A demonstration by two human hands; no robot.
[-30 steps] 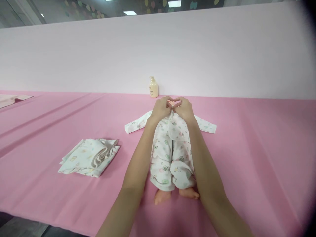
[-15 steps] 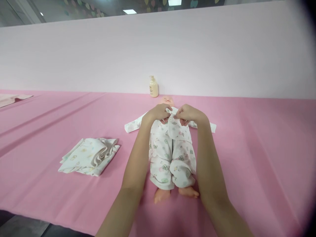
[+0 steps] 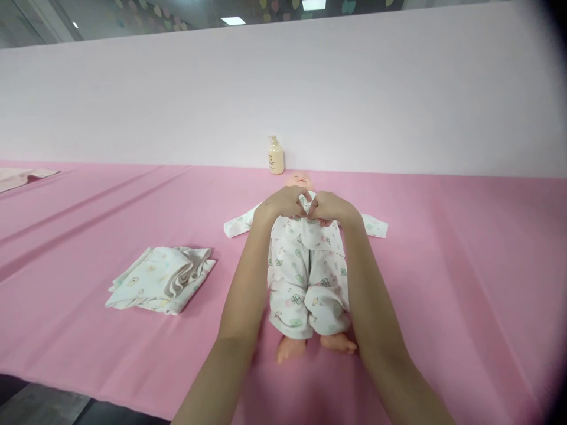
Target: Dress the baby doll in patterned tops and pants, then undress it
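Observation:
A baby doll [image 3: 299, 179] lies on its back with its bare feet toward me. It wears a white printed jacket [image 3: 321, 236] with the sleeves spread wide, and matching trousers [image 3: 290, 295]. At the doll's chest my left hand [image 3: 290, 202] pinches the front of the jacket. My right hand [image 3: 328, 208] is closed on the same front just beside it, the fingertips of both hands almost meeting. The bit of cloth between the fingers is mostly hidden by the hands.
A folded printed cloth [image 3: 159, 280] lies to the left of the doll. Behind the doll's head a cream pump bottle [image 3: 276, 156] stands near the white wall [image 3: 177, 100]. Another pale cloth [image 3: 22, 177] lies at the far left of the pink table cover [image 3: 443, 283].
My right hand has moved left, up against my left hand at the jacket front, uncovering more of the right sleeve. My left hand has barely moved.

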